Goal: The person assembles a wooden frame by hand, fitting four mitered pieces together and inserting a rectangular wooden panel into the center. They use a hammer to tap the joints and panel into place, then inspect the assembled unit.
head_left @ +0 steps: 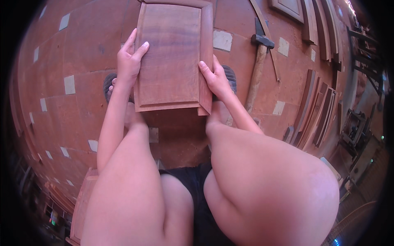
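Between my lower legs I hold a reddish-brown wooden cabinet door panel (170, 57). A frame strip (206, 49) runs along its right side and another (180, 3) along the far end; the left and near edges show no strip. The right strip reaches a little past the panel's near edge. My left hand (130, 59) grips the bare left edge, thumb on the face. On the other side my right hand (215, 78) is closed around the right strip, its thumb on top and the other fingers partly hidden behind.
A hammer (259, 69) with a wooden handle lies right on the tiled floor (90, 49), beside a thin wood strip (269, 45). Stacked wooden pieces (314, 108) lie farther right, with long boards (322, 28) and another panel (289, 8) beyond. Wooden panels (84, 205) stand at lower left.
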A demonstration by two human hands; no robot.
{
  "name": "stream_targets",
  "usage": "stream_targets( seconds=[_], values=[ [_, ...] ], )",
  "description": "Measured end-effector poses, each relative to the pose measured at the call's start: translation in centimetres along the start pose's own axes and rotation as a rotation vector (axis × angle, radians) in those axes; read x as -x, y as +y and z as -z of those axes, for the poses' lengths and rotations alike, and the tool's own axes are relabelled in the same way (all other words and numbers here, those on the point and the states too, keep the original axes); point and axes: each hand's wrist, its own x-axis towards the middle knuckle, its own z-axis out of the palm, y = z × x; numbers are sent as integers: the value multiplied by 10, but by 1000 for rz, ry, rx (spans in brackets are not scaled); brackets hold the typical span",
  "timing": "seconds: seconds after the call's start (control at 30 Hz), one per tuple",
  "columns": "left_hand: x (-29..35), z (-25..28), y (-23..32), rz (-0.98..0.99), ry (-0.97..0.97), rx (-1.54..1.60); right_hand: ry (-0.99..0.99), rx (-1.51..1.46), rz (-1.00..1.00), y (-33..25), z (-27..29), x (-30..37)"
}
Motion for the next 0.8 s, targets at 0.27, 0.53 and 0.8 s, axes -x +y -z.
stream_targets(
  seconds=[0.27, 0.53, 0.8],
  values=[
    [-6, -4, -8, -10, -25, 46, 51, 49, 38, 2, 6, 1],
    [-12, -12, 11, 26, -24, -40, 80, -312, -127, -4, 6, -5],
    [-28, 21, -8, 84, 261, -427, 145, -353, -175, -14, 77, -56]
  ],
)
